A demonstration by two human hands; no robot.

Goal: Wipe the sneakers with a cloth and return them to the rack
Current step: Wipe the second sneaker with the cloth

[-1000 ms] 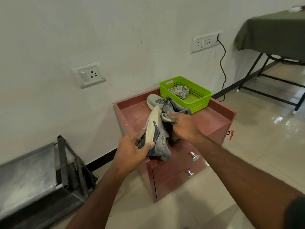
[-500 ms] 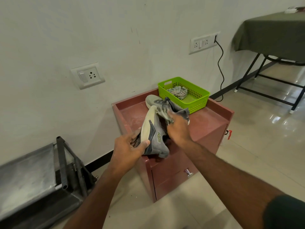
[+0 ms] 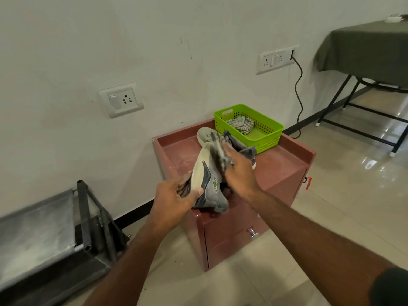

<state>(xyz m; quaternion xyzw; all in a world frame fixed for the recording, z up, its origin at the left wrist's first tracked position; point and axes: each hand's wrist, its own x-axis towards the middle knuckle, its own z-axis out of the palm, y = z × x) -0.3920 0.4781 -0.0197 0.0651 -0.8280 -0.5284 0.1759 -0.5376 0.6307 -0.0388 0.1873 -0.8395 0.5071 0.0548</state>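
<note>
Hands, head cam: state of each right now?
Left hand: grips the heel end of the grey sneaker.
Right hand: presses a cloth on that sneaker; whether the fingers curl round the cloth cannot be told.

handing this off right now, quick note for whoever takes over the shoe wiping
Left hand grips the heel of a grey suede sneaker with a cream sole, held above the red drawer cabinet. Right hand presses a grey wiping cloth on its upper. The second grey sneaker lies on the cabinet beside the green plastic basket. Left: finish wiping, return both to the black metal rack.
</note>
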